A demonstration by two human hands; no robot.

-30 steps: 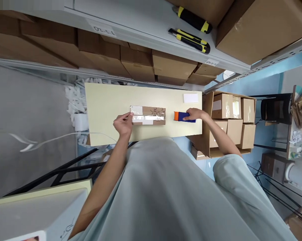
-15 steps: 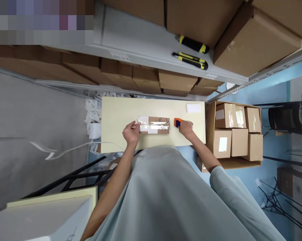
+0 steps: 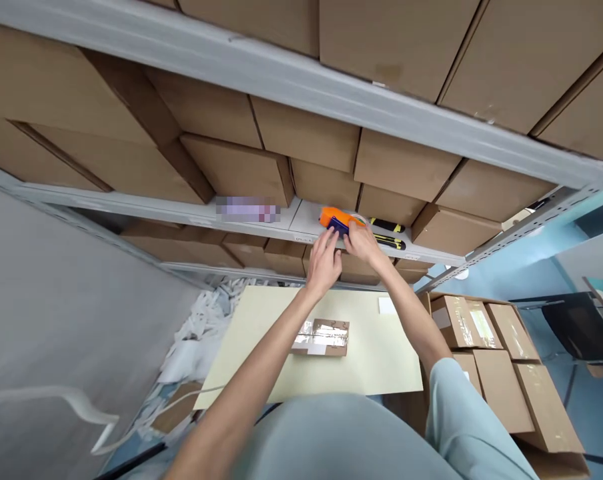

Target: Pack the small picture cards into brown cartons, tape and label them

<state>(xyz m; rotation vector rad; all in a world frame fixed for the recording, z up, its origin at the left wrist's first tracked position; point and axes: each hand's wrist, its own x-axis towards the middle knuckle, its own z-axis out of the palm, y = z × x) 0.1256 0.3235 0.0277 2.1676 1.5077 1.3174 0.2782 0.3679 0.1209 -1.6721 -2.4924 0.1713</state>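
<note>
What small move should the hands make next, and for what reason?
Probably settle the orange and blue tool onto the shelf: the right hand holds it there, near the black and yellow cutters, the left hand reaches to it, and the box below already shows shiny tape.

Both hands (image 3: 362, 243) touch an orange tape dispenser (image 3: 337, 218).

No wording or number can be read for certain. The shelf edge (image 3: 261, 231) carries two small labels — a left label (image 3: 303, 239) and a right label (image 3: 412, 257) — with characters too small to make out. Dark marks on the taped box (image 3: 331, 338) are illegible — so is the white sticker (image 3: 481, 324) on a packed box (image 3: 487, 343).
</note>
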